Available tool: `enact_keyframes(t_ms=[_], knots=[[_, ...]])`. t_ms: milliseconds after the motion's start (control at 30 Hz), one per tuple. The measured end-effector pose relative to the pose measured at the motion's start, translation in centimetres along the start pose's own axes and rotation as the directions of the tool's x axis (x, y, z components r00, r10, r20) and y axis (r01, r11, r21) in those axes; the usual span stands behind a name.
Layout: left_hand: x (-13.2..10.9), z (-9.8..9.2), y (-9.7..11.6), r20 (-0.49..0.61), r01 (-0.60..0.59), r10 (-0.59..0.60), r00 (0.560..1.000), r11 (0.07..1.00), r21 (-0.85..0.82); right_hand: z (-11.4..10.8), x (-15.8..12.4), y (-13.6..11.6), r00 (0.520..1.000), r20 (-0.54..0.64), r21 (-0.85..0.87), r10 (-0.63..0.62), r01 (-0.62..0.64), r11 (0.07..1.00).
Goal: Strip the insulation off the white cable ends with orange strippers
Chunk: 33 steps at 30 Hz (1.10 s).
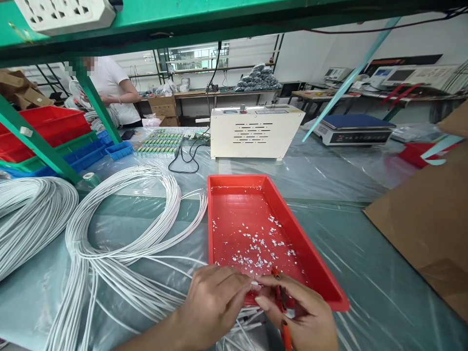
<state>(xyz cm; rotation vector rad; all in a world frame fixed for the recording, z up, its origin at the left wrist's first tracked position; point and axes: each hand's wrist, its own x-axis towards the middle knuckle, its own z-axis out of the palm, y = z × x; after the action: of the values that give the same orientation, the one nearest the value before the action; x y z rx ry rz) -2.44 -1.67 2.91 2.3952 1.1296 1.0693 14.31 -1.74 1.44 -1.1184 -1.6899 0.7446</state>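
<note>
Our left hand (217, 297) pinches a thin white cable end (255, 282) above the near edge of the red rectangular plastic tray (237, 179); our right hand (309, 312) grips an orange-and-black tool (286, 337). We'd best work steadily there, catching scraps.

Cream vented machine (252, 134), blue-topped scale (354, 130) to its right, 1 white power strip (68, 13) on a green beam (164, 17)
</note>
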Motion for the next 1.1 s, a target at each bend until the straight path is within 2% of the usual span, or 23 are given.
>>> enact_keyframes(t_ms=[67, 167, 300, 533, 600, 767, 900, 1100], knots=[[-0.3, 0.5, 0.1, -0.107, -0.038, 0.042, 0.993, 0.999, 0.035, 0.0, 0.0, 0.1, 0.995, 0.018, 0.103, 0.099, -0.1, 0.99], [-0.6, 0.9, 0.2, -0.171, -0.061, 0.071, 0.983, 0.996, 0.064, 0.1, 0.1, 0.2, 0.972, 0.029, 0.237, 0.233, -0.234, 0.943], [-0.9, 1.1, 0.2, -0.183, -0.105, 0.131, 0.974, 0.984, 0.146, 0.2, 0.1, 0.3, 0.927, 0.062, 0.327, 0.37, -0.369, 0.87], [-1.0, 1.6, 0.2, -0.166, -0.173, 0.226, 0.96, 0.943, 0.284, 1.3, -0.1, 0.1, 0.836, 0.052, 0.49, 0.546, -0.498, 0.715], [-1.0, 1.7, 0.2, -0.176, -0.169, 0.225, 0.958, 0.944, 0.282, 1.4, -0.1, -0.3, 0.824, 0.018, 0.496, 0.566, -0.499, 0.71], [-1.0, 2.0, 0.1, -0.191, -0.16, 0.213, 0.958, 0.952, 0.262, 1.0, 0.0, -0.6, 0.844, 0.024, 0.395, 0.537, -0.501, 0.77], [-1.0, 2.2, 0.1, -0.208, -0.139, 0.188, 0.96, 0.963, 0.229, 0.9, 0.0, -0.4, 0.844, 0.032, 0.373, 0.535, -0.507, 0.777], [-1.0, 2.4, 0.2, -0.16, -0.009, 0.029, 0.987, 0.992, 0.123, 1.1, 0.1, -0.8, 0.837, 0.037, 0.463, 0.546, -0.498, 0.733]])
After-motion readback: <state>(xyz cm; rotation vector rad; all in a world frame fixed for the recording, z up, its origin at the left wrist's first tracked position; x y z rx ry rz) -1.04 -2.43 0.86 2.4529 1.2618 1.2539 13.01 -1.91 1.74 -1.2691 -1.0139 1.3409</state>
